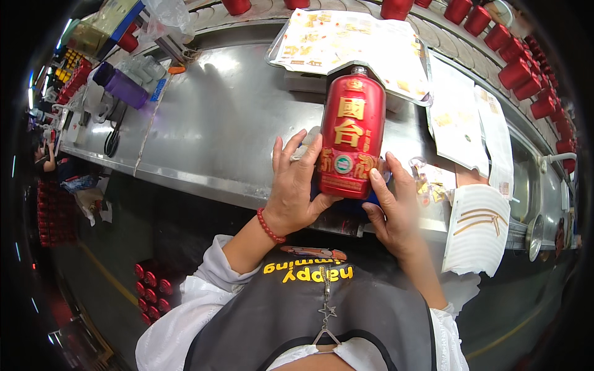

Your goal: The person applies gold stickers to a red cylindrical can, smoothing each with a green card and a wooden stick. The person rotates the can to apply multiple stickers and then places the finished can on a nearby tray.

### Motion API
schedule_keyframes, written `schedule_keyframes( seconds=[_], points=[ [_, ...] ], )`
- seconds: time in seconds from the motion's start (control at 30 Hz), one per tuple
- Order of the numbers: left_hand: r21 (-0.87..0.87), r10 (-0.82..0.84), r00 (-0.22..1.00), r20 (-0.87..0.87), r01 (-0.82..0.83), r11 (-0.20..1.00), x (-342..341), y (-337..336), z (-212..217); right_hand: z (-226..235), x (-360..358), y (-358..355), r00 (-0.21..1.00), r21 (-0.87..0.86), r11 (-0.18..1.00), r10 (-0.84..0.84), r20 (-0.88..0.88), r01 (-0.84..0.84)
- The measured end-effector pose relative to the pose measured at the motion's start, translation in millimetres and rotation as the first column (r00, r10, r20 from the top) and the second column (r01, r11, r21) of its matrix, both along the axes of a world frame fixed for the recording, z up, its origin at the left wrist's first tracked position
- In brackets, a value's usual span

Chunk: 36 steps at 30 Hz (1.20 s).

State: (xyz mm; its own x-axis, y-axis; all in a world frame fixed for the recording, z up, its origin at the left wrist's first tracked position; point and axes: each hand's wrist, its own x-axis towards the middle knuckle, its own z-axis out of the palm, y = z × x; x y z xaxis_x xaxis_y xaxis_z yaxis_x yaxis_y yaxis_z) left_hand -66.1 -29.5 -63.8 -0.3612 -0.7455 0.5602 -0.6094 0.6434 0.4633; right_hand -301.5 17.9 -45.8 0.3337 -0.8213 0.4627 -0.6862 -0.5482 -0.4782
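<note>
A red bottle [357, 133] with large gold characters and a small round green-white mark lies tilted over the front part of the metal bench, its dark neck pointing away from me. My left hand [296, 179] grips its lower left side, fingers along the edge and thumb near the base. On the lower right side, my right hand [394, 204] holds the bottle with its index fingertip on the gold-patterned band. Something blue shows in part beneath the bottle's base. Just beyond the neck, a tray bears a white sheet [346, 38] printed with gold and red decals.
More decal sheets [456, 123] lie to the right, beside a white ridged pad [475, 230] with thin brown strips. Red bottles [516, 71] line a conveyor at the back and right. A purple water bottle [127, 88] and black scissors [112, 139] are at the left.
</note>
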Motion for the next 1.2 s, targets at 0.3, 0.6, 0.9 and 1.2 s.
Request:
schedule_keyframes(
  seconds=[0.3, 0.6, 0.9, 1.2],
  points=[
    [-0.054, 0.006, 0.996, 0.093, -0.001, 0.999, -6, 1, 14, -2, 6, -2, 0.998, -0.041, 0.999, -0.034, 0.053, 0.036],
    [-0.073, 0.002, 0.996, 0.094, 0.005, 0.997, -7, -1, 23, -4, 4, -1, 0.999, -0.043, 0.998, -0.038, 0.037, 0.039],
    [-0.027, -0.069, 0.996, 0.051, 0.070, 0.997, 2, -7, 5, 1, -1, 5, 0.995, -0.023, 0.996, -0.090, 0.037, 0.091],
    [-0.029, -0.044, 0.994, 0.096, 0.047, 0.998, -1, -6, 11, -8, -26, 6, 0.981, -0.057, 0.980, -0.190, 0.031, 0.191]
  ],
)
